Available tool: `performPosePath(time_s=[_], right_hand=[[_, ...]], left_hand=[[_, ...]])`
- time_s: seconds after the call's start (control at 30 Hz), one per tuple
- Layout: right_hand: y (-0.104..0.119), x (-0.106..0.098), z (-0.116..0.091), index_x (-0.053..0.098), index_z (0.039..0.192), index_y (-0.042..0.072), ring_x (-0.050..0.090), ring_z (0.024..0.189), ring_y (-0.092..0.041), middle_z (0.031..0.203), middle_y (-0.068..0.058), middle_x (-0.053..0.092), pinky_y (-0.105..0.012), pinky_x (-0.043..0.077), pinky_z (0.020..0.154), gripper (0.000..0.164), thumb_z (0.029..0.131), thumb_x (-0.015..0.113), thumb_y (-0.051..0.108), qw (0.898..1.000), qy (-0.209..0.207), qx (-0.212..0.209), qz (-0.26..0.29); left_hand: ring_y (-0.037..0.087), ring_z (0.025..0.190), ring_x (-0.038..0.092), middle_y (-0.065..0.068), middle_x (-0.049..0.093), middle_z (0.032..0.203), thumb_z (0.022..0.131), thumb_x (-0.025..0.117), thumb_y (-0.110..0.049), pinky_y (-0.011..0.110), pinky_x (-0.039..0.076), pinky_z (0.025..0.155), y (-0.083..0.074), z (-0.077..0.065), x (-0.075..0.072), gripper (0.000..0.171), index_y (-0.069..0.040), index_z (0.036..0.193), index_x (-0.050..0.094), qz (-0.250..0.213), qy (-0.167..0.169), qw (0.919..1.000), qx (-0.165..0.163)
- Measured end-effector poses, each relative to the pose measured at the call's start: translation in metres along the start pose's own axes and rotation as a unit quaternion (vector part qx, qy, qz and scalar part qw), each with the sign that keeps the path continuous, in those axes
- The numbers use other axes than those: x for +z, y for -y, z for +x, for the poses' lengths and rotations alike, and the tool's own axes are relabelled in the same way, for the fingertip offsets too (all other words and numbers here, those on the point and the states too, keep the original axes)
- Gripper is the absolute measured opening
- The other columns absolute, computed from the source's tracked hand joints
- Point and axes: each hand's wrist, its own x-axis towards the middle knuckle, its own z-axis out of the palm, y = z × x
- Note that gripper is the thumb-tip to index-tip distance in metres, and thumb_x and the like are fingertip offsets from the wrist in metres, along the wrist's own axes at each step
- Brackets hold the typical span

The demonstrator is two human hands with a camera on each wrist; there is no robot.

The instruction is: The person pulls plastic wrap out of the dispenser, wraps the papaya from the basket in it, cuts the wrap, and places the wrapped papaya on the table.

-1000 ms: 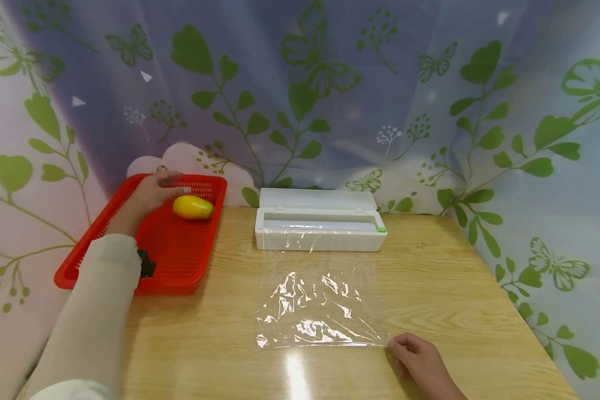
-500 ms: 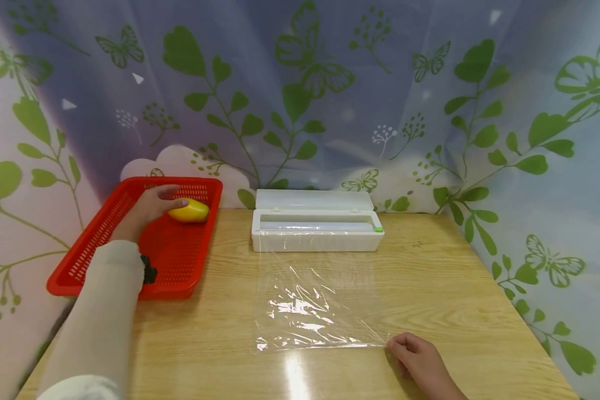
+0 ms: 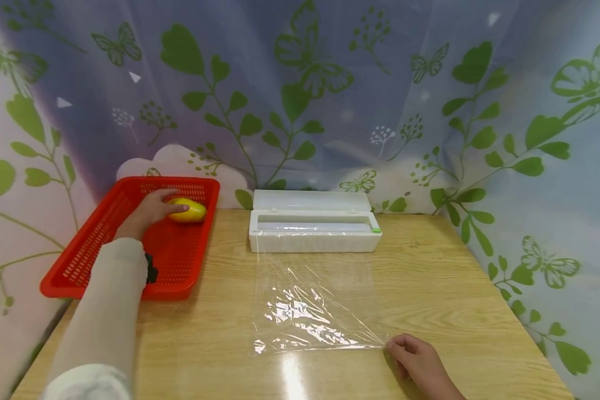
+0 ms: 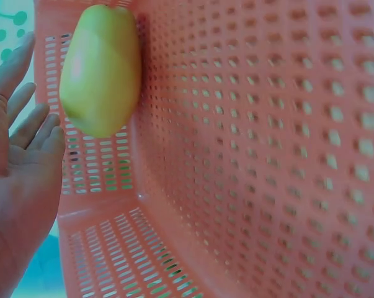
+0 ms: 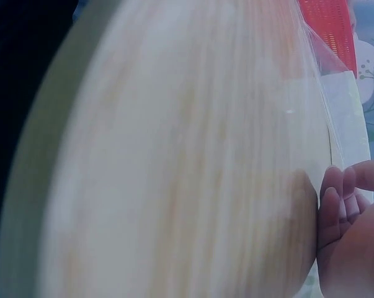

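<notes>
A smooth yellow oval fruit (image 3: 192,211) lies at the far right end of a red plastic basket (image 3: 125,183). My left hand (image 3: 150,214) reaches into the basket beside the fruit, thumb and fingers spread. In the left wrist view, the hand (image 4: 22,180) appears with extended fingers next to the fruit (image 4: 103,74), not wrapped around it. My right hand (image 3: 420,361) pinches the near right corner of a clear sheet of plastic wrap (image 3: 310,311). The sheet runs over the table from a white wrap dispenser box (image 3: 315,243), whose lid stands raised.
Wood-grain table (image 3: 445,289) extends around the dispenser and the sheet. A green piece (image 3: 376,230) sits at the dispenser's right end. Patterned curtain (image 3: 330,128) hangs close behind the basket and box, and along both sides.
My left hand has come down closer to the yellow fruit, its thumb now beside it. The right hand keeps its pinch on the wrap's corner. The head view has shifted slightly.
</notes>
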Motion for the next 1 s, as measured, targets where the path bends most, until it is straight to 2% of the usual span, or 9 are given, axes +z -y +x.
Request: performPosePath(time_s=[0.13,0.33,0.6,0.8,1.0], right_hand=[[-0.001,0.000,0.001,0.068,0.101,0.001,0.050,0.056,-0.014,0.061,-0.001,0.053,-0.026,0.046,0.054,0.022,0.097,0.066,0.022,1.000,0.004,-0.005,-0.002],[-0.002,0.000,0.002,0.069,0.100,0.000,0.050,0.055,-0.014,0.060,-0.002,0.053,-0.026,0.046,0.054,0.022,0.097,0.066,0.022,1.000,0.005,-0.010,-0.002],[-0.002,-0.002,0.002,0.068,0.101,0.000,0.050,0.055,-0.013,0.061,-0.002,0.054,-0.026,0.047,0.054,0.024,0.097,0.066,0.024,1.000,0.021,-0.018,-0.002],[-0.001,-0.001,0.002,0.067,0.098,0.000,0.051,0.056,-0.014,0.061,-0.002,0.053,-0.026,0.046,0.055,0.023,0.097,0.066,0.023,1.000,0.017,-0.011,-0.003],[0.000,-0.002,0.002,0.067,0.098,0.000,0.051,0.055,-0.014,0.061,-0.002,0.053,-0.026,0.047,0.056,0.024,0.097,0.065,0.023,1.000,0.022,-0.019,-0.007]], left_hand=[[0.052,0.149,0.012,0.028,0.012,0.165,0.092,0.066,-0.056,0.070,0.017,0.117,0.003,0.003,0.000,0.095,-0.009,0.161,0.021,-0.007,-0.001,0.9998,-0.017],[0.051,0.147,0.018,0.030,0.018,0.163,0.093,0.068,-0.051,0.069,0.018,0.117,0.004,0.009,0.003,0.092,-0.008,0.160,0.023,-0.003,-0.001,0.9997,-0.023],[0.049,0.139,0.029,0.032,0.027,0.158,0.098,0.066,-0.037,0.066,0.023,0.117,0.003,0.009,0.008,0.080,-0.006,0.159,0.025,0.007,-0.010,0.9998,-0.016],[0.048,0.138,0.031,0.030,0.030,0.157,0.097,0.067,-0.037,0.064,0.024,0.118,0.005,0.013,0.011,0.077,-0.006,0.157,0.030,0.019,-0.009,0.9998,-0.008],[0.047,0.135,0.036,0.031,0.035,0.155,0.097,0.068,-0.035,0.063,0.028,0.116,0.008,0.013,0.012,0.073,-0.004,0.155,0.036,0.028,-0.012,0.9994,-0.014]])
